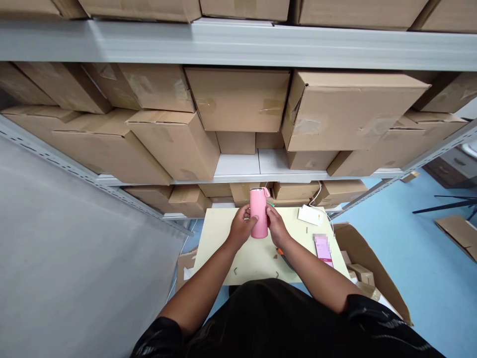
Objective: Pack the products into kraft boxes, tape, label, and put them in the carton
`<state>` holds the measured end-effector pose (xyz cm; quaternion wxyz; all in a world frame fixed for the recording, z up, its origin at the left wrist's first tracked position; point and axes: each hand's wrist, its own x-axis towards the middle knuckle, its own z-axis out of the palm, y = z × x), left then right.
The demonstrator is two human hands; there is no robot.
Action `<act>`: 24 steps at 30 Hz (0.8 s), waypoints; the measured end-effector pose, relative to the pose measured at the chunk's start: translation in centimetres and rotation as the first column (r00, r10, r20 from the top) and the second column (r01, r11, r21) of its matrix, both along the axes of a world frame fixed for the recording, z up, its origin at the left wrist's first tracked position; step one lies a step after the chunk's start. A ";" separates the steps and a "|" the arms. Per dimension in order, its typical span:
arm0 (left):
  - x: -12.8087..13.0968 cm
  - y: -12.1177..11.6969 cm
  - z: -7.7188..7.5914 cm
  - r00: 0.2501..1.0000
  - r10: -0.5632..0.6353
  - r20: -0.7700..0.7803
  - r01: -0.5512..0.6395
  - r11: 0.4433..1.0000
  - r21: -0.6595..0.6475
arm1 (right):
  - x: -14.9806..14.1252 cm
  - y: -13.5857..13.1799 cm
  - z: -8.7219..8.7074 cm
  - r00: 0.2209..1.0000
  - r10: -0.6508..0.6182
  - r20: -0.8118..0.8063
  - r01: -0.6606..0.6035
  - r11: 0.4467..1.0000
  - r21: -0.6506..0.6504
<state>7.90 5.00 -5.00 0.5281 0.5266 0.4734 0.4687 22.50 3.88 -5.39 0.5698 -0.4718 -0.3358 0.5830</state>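
A pink tumbler (pixel 258 219) with a pink strap at its top stands upright between my two hands, above the pale table (pixel 216 248). My left hand (pixel 240 226) grips its left side, with the thumb across the front. On the other side, my right hand (pixel 276 224) is curled against the tumbler near its upper half; part of those fingers is hidden behind it. Below my right forearm lies an orange and black tool (pixel 282 254), partly covered, its kind unclear.
A phone (pixel 323 249) with a pink screen and a white power strip (pixel 310 215) with a cable lie on the table's right side. Shelves (pixel 238 177) packed with cardboard boxes (pixel 238 99) rise in front. An open carton (pixel 372 268) holding small boxes stands right of the table.
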 end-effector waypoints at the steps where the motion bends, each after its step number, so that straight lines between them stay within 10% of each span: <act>1: -0.1 0.2 0.0 1.000 -0.010 0.029 0.011 1.000 -0.028 | 0.1 0.0 -0.1 1.000 -0.005 0.005 0.005 1.000 -0.016; 24: 0.3 -1.3 -0.8 0.996 -0.003 0.093 0.016 0.990 -0.139 | 0.3 -1.0 -0.6 0.997 -0.003 0.078 0.009 0.997 -0.075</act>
